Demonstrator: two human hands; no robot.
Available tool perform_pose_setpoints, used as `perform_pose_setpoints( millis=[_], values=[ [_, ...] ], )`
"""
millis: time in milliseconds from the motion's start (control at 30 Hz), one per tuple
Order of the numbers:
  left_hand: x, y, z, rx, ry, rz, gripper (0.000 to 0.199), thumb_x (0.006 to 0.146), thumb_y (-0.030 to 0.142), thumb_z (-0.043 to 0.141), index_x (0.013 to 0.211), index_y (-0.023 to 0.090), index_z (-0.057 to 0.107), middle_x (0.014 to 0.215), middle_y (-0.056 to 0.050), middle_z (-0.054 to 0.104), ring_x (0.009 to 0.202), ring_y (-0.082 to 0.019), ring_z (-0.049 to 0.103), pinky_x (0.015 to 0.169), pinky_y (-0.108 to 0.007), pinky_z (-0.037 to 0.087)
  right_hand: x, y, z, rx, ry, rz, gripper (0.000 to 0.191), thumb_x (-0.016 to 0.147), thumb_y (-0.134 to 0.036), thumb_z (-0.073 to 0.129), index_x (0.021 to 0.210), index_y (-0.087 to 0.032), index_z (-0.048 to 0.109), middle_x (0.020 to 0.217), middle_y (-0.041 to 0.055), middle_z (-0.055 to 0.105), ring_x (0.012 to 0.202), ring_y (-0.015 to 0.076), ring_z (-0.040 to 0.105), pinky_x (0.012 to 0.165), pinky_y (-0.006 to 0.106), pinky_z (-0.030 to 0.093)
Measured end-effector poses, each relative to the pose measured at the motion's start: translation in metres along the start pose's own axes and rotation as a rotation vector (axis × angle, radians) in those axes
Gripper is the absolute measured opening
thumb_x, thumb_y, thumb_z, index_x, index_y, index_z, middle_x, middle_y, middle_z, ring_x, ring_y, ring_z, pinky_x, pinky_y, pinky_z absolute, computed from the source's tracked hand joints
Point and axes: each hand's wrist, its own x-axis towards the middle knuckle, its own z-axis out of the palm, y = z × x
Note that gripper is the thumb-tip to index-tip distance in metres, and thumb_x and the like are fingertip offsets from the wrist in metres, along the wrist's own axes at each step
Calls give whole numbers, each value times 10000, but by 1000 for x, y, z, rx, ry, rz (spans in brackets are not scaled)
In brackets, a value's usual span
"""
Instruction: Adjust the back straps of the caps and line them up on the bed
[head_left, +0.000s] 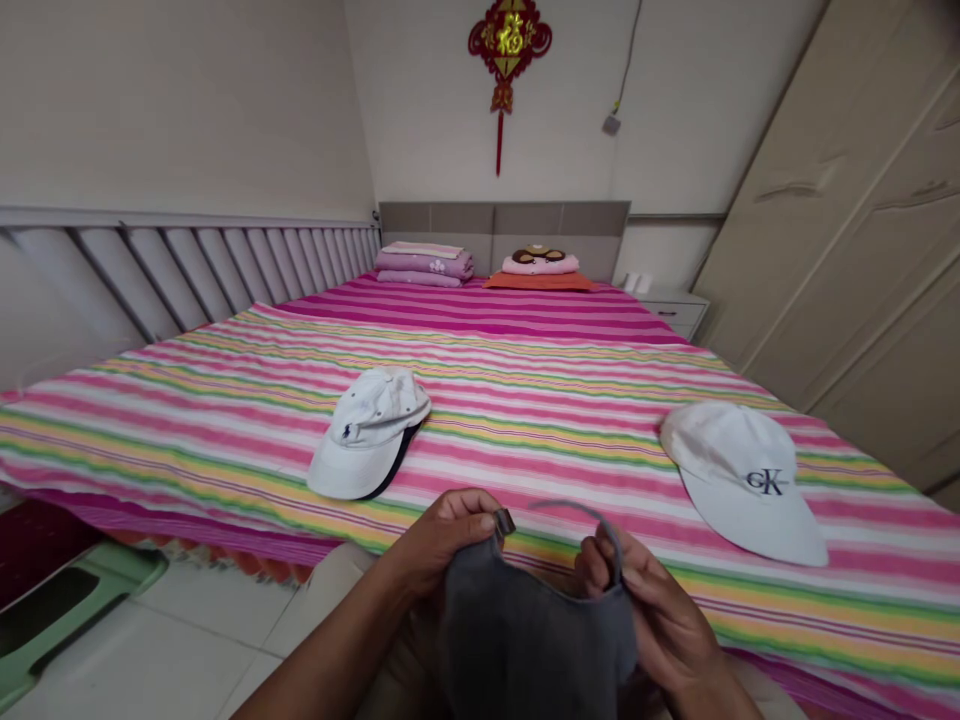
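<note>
A dark grey cap (532, 630) is held low in front of me, its back opening facing the bed. My left hand (457, 530) pinches the edge beside a small metal buckle (505, 521). On the other side my right hand (652, 600) grips the cap where its thin strap (577, 508) starts; the strap's free end curves up and to the left, apart from the buckle. Ahead on the bed lie a white cap (371, 430) with a small dark emblem and, to the right, another white cap (742, 475) with dark letters.
The bed (525, 400) has a striped cover. Folded bedding (424, 265) and a pink pillow (540, 264) rest by the headboard (442, 218). A white railing (225, 255) runs along the left. A green stool (82, 600) stands on the floor at lower left; a wardrobe (840, 220) is at right.
</note>
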Motion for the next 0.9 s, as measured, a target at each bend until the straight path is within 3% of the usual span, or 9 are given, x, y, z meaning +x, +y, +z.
perform_pose_setpoints(
  millis=[100, 233, 367, 467, 633, 700, 800, 900],
  values=[
    [2, 1, 5, 7, -50, 3, 134, 659, 233, 670, 718, 117, 636, 634, -53, 651, 526, -95, 558, 493, -172, 389, 2, -3, 9, -7, -14, -45, 243, 627, -284, 700, 836, -184, 624, 479, -46, 472, 465, 88, 455, 501, 210, 404],
    [3, 0, 11, -21, -95, -9, 140, 642, 227, 685, 699, 112, 630, 580, -38, 638, 463, -79, 529, 438, -161, 357, 5, -6, 13, -84, 1, -24, 204, 756, -363, 590, 791, -167, 630, 382, -75, 406, 301, 43, 345, 352, 163, 311],
    [4, -1, 16, -65, -112, -28, 157, 618, 232, 707, 680, 113, 627, 555, -22, 624, 441, -66, 512, 427, -155, 349, 9, -10, 14, -184, -33, 65, 138, 725, -292, 637, 731, -158, 611, 508, -23, 577, 272, 22, 389, 278, 128, 213],
    [6, -3, 19, -102, -130, -35, 178, 587, 213, 731, 687, 109, 627, 559, -25, 631, 445, -66, 525, 430, -147, 358, 13, -11, 18, -255, -39, 104, 159, 697, -264, 666, 774, -142, 598, 616, 11, 632, 279, 8, 411, 272, 114, 183],
    [9, -10, 21, -194, -168, -41, 202, 566, 193, 746, 705, 114, 622, 569, -32, 646, 457, -78, 558, 422, -134, 365, 17, -5, 25, -349, -51, 151, 222, 721, -333, 636, 660, -135, 557, 478, -23, 564, 265, -3, 331, 284, 122, 152],
    [8, -12, 21, -203, -167, -46, 202, 575, 190, 742, 716, 107, 624, 598, -41, 655, 481, -82, 573, 452, -142, 390, 18, -2, 28, -390, -21, 149, 244, 704, -353, 648, 644, -136, 553, 512, -17, 577, 287, 1, 347, 299, 131, 173],
    [7, -14, 20, -213, -157, -31, 194, 580, 184, 738, 714, 106, 621, 611, -46, 664, 489, -88, 581, 465, -149, 405, 20, -1, 30, -409, 24, 125, 231, 675, -341, 673, 758, -145, 583, 587, -13, 599, 301, -7, 321, 323, 145, 172],
    [7, -16, 18, -238, -160, -25, 171, 585, 177, 734, 693, 116, 616, 570, -37, 660, 448, -82, 568, 420, -136, 383, 22, 1, 28, -381, 61, 118, 221, 684, -337, 662, 775, -155, 574, 461, -64, 513, 290, -4, 222, 324, 157, 118]
  ],
)
